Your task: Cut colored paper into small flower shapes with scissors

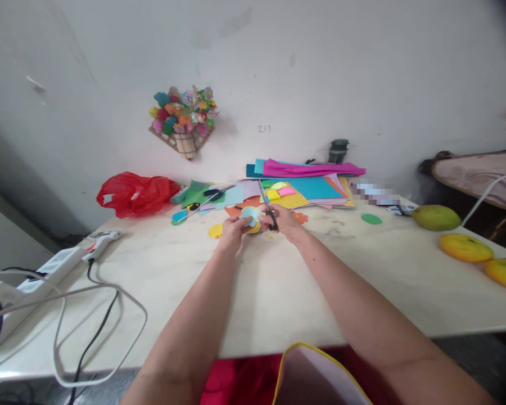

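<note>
Over the middle of the table, my left hand (233, 229) is closed on a light blue paper flower cutout (249, 215). My right hand (283, 219) grips a pair of scissors (271, 216) by the dark handles, with the blades pointing up and away from me. Its fingers come close to the cutout's right edge; whether they touch it I cannot tell. Yellow round cutouts (215, 230) lie beside and below my left hand. An orange cutout (300, 217) is on the table just beyond my right hand.
Coloured sheets (314, 194) and a second pair of scissors (213, 194) lie toward the wall. A red plastic bag (137, 194) sits at the back left. A power strip (46, 281) with looping cables occupies the left side; mangoes (466, 247) line the right edge. Paper scraps lie about.
</note>
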### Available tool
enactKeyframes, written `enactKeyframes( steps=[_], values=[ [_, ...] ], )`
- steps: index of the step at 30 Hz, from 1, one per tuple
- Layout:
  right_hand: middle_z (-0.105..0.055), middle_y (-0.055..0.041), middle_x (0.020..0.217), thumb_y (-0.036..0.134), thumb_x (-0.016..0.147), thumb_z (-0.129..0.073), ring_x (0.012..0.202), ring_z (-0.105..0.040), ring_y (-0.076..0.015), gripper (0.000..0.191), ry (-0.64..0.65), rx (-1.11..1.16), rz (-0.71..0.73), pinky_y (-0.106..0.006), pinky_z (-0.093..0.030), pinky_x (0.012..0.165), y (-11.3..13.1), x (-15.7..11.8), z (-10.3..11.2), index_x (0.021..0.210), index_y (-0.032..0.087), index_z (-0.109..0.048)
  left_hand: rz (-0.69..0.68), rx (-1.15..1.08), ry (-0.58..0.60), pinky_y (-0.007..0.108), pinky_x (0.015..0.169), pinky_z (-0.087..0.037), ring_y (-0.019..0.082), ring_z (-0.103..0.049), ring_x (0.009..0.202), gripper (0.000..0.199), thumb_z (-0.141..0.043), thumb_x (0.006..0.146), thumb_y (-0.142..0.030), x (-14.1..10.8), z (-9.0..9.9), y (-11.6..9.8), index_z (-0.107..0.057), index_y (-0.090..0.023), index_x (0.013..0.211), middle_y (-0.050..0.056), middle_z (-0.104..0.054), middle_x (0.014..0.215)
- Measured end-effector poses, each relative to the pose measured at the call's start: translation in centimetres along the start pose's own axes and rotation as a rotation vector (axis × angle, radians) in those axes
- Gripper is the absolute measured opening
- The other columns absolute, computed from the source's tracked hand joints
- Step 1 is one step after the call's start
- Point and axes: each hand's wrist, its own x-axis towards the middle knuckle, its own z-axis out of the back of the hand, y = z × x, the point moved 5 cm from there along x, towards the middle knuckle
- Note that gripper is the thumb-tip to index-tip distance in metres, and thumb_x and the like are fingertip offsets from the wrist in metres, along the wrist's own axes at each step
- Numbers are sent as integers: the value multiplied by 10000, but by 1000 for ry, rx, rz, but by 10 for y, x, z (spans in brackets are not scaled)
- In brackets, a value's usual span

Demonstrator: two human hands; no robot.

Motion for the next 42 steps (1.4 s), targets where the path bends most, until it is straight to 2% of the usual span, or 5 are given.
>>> enactKeyframes(
  steps=[4,9,13,28,42],
  values=[
    [-610,2,564,470,724,-657,430,-560,-103,333,139,-160,-22,-174,-255,326,-1,-3,5,778,164,-537,-26,-14,-74,301,649,-537,151,-631,598,232,-769,461,-158,3,7,-5,-649,-101,651,38,-665,636],
    [-638,-26,629,448,799,-603,471,-577,-91,317,331,-228,-27,-166,-311,337,-4,-3,8,731,149,-524,-16,-32,-109,284,638,-542,156,-643,610,223,-765,474,-168,7,13,-5,-627,-107,639,45,-665,633],
    [-636,-22,629,409,818,-596,466,-566,-80,280,421,-298,-76,-160,-335,348,-7,-4,8,749,144,-540,-14,-22,-138,289,623,-541,155,-636,585,194,-746,488,-152,8,15,-4,-611,-108,620,40,-647,602],
    [-608,13,582,404,778,-645,417,-542,-67,279,398,-384,-114,-154,-308,327,-16,-2,2,744,157,-520,23,-20,-159,299,639,-547,156,-637,594,158,-724,525,-117,6,14,-2,-635,-97,654,63,-670,663],
    [-585,22,548,408,749,-675,391,-517,-66,294,362,-368,-143,-164,-293,324,-9,-7,-1,735,161,-516,33,-11,-150,320,681,-550,156,-635,609,158,-733,538,-108,6,14,-2,-630,-94,658,65,-665,670]
  ],
)
